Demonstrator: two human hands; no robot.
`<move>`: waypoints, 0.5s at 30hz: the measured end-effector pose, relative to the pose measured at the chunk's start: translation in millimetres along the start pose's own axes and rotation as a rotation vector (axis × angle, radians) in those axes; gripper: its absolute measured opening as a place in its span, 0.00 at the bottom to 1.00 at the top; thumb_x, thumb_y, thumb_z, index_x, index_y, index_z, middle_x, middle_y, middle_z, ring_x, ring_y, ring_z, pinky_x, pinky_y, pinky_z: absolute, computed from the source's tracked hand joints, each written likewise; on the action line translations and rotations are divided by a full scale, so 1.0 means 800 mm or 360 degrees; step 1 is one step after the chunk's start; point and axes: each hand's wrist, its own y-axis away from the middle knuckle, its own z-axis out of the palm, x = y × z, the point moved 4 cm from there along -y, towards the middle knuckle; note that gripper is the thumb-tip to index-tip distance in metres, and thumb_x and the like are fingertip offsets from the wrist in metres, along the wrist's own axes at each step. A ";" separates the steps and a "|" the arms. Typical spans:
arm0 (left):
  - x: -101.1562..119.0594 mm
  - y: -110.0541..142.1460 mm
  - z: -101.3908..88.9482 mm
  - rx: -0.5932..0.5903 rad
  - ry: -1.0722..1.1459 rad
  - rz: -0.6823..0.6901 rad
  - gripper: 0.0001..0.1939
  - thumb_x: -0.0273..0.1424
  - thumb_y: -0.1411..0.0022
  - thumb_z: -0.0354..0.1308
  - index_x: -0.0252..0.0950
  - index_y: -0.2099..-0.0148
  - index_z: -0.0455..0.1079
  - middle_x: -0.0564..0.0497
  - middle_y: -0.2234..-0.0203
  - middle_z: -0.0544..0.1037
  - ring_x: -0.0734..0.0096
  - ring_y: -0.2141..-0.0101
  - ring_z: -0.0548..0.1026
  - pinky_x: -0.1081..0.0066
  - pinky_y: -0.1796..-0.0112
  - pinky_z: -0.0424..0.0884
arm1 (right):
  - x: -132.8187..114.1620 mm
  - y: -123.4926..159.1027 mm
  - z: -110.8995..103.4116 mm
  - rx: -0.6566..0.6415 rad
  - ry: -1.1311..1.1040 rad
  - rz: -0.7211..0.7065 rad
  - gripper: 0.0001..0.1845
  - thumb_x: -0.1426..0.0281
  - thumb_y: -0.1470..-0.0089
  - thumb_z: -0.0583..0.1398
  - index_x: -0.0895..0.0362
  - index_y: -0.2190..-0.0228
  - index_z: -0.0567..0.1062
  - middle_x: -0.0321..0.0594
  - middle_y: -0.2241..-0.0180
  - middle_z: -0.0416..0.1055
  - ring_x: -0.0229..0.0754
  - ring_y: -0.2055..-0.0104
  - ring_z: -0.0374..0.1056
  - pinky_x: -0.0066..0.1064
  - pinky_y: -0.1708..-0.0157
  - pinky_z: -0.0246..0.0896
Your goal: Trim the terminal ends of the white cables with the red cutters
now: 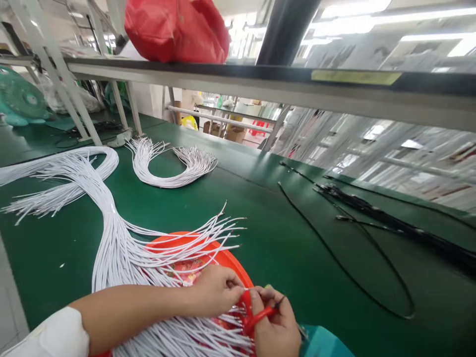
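Observation:
My left hand is closed in a pinch on the tip of a white wire, whose short end shows between my two hands. Close beside it, my right hand has its thumb and fingers pressed together at that same end. A red-handled tool with a dark tip rests in the right hand; its kind is partly hidden by the fingers. Under both hands, a thick bundle of white wires spreads its loose ends over a red round tray with a flowered bottom.
Another curved bundle of white wires lies farther back on the green table. Black cables stretch along the right. Above runs a shelf bearing a red bag. A green fan stands at far left.

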 end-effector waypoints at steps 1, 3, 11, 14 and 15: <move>0.000 0.000 0.000 0.0011 -0.0013 0.0000 0.12 0.30 0.49 0.51 0.30 0.69 0.75 0.50 0.75 0.77 0.76 0.74 0.70 0.77 0.74 0.61 | 0.003 -0.002 -0.001 -0.0033 0.0035 -0.0009 0.17 0.59 0.62 0.66 0.57 0.74 0.69 0.35 0.76 0.72 0.39 0.71 0.70 0.29 0.69 0.68; 0.001 0.000 0.000 0.0021 -0.0044 0.0009 0.12 0.30 0.49 0.51 0.30 0.70 0.75 0.50 0.75 0.77 0.76 0.74 0.70 0.77 0.74 0.61 | 0.007 -0.004 -0.003 -0.0061 0.0074 -0.0007 0.17 0.59 0.62 0.66 0.57 0.74 0.69 0.36 0.76 0.72 0.40 0.70 0.70 0.29 0.68 0.68; 0.018 -0.005 -0.011 -0.0105 -0.0239 -0.0036 0.13 0.30 0.48 0.51 0.32 0.67 0.76 0.50 0.75 0.78 0.75 0.75 0.69 0.77 0.75 0.59 | 0.014 -0.012 -0.004 -0.0098 0.0066 0.0089 0.19 0.56 0.61 0.65 0.57 0.73 0.69 0.36 0.74 0.73 0.39 0.71 0.70 0.28 0.68 0.67; 0.018 -0.002 -0.014 -0.0139 -0.0262 -0.0015 0.12 0.30 0.48 0.51 0.33 0.68 0.76 0.51 0.76 0.77 0.75 0.75 0.68 0.77 0.76 0.58 | 0.008 -0.009 0.000 -0.0097 0.0113 0.0058 0.20 0.54 0.62 0.65 0.57 0.74 0.68 0.36 0.75 0.72 0.39 0.72 0.69 0.28 0.71 0.66; 0.015 0.000 -0.014 -0.0138 -0.0250 -0.0006 0.12 0.31 0.47 0.51 0.33 0.68 0.75 0.51 0.76 0.76 0.76 0.75 0.68 0.78 0.76 0.58 | 0.005 -0.006 0.002 -0.0088 0.0142 0.0036 0.20 0.54 0.61 0.64 0.57 0.74 0.68 0.36 0.76 0.72 0.39 0.73 0.68 0.27 0.72 0.65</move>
